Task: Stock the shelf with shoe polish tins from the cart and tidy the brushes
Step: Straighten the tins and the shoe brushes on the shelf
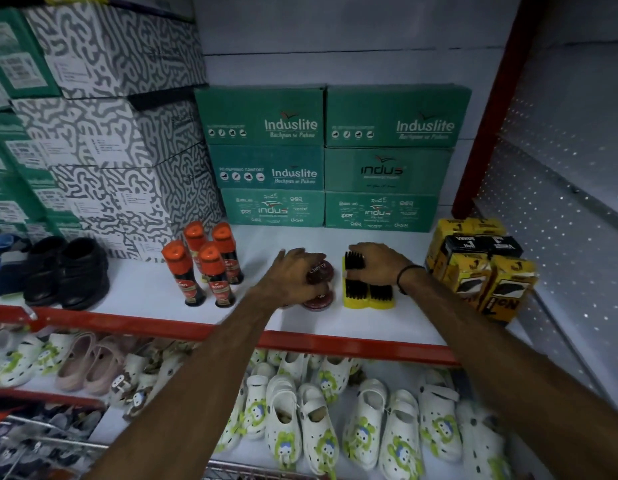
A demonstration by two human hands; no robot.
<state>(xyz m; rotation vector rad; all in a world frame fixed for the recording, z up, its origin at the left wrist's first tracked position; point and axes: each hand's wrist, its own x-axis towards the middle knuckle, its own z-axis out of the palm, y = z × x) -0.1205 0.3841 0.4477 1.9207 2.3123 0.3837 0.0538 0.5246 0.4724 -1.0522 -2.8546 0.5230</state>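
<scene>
On the white shelf two dark red round polish tins sit close together, one marked "Cherry" behind and another in front. My left hand lies over them with fingers curled on the rear tin. To the right stand yellow-backed brushes with black bristles, side by side. My right hand rests on top of the brushes, fingers gripping the back one.
Several orange-capped liquid polish bottles stand left of the tins. Black shoes sit further left. Yellow and black boxes are stacked at right. Green shoe boxes line the back. White clogs fill the shelf below. A cart's wire rim shows at the bottom.
</scene>
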